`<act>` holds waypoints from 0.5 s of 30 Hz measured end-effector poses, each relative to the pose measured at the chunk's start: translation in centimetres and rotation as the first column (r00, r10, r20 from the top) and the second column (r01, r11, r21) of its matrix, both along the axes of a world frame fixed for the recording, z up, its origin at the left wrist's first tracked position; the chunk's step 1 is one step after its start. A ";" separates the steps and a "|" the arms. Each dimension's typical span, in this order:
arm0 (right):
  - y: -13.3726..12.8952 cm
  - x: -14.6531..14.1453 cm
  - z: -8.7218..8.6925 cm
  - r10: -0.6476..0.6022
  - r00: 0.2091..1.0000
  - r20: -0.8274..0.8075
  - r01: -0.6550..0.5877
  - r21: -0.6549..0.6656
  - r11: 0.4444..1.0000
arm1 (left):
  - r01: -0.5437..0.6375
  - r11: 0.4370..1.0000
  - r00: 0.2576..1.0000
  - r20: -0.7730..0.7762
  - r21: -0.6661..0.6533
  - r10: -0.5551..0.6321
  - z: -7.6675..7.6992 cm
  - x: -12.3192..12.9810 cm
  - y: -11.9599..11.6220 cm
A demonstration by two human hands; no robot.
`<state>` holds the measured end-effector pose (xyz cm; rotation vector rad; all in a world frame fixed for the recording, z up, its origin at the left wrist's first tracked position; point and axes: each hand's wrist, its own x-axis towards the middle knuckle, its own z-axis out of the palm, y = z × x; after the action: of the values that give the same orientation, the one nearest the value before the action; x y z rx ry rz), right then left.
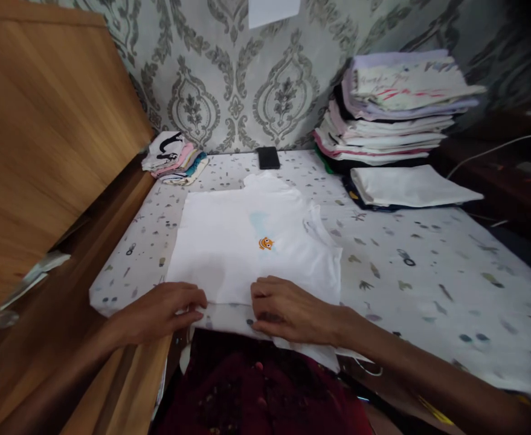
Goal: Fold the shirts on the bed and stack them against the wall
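Observation:
A white T-shirt (220, 241) with a small orange cartoon print lies spread on the patterned sheet, its neck to the right and one sleeve toward the wall. At its near left corner, my left hand (168, 308) has thumb and fingers closed on the edge. My right hand (292, 311) pinches the same near edge farther right, fingers curled over the cloth. Below my right hand, part of the near sleeve hangs past the edge of the bed. The exact grip of the fingertips is partly hidden.
Tall folded clothes (392, 133) are piled at the back right, with a folded white garment (410, 186) before them. A smaller clothes stack (174, 158) sits back left, near a wooden panel (48, 121). Against the wall lies a black flat object (269, 158).

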<state>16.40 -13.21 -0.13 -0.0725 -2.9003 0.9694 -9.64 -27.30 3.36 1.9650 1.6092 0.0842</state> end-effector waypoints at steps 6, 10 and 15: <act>0.4 -0.1 1.0 0.012 0.999 0.050 -0.005 -0.150 0.989 | -0.019 0.998 0.999 -0.042 -0.068 0.016 1.6 -1.8 -0.1; 0.8 -2.0 0.7 -0.077 0.997 -0.025 0.075 -0.051 0.996 | -0.083 0.994 0.997 0.008 0.074 0.083 1.1 -0.8 2.9; 1.9 -4.5 -1.5 -0.075 0.994 -0.082 0.090 0.191 0.977 | -0.160 0.871 0.987 0.071 0.465 0.143 -4.5 0.0 6.7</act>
<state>11.89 -11.34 -1.63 -0.1398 -2.8799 0.6572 -9.64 -20.61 -1.14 2.1621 1.8463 0.6229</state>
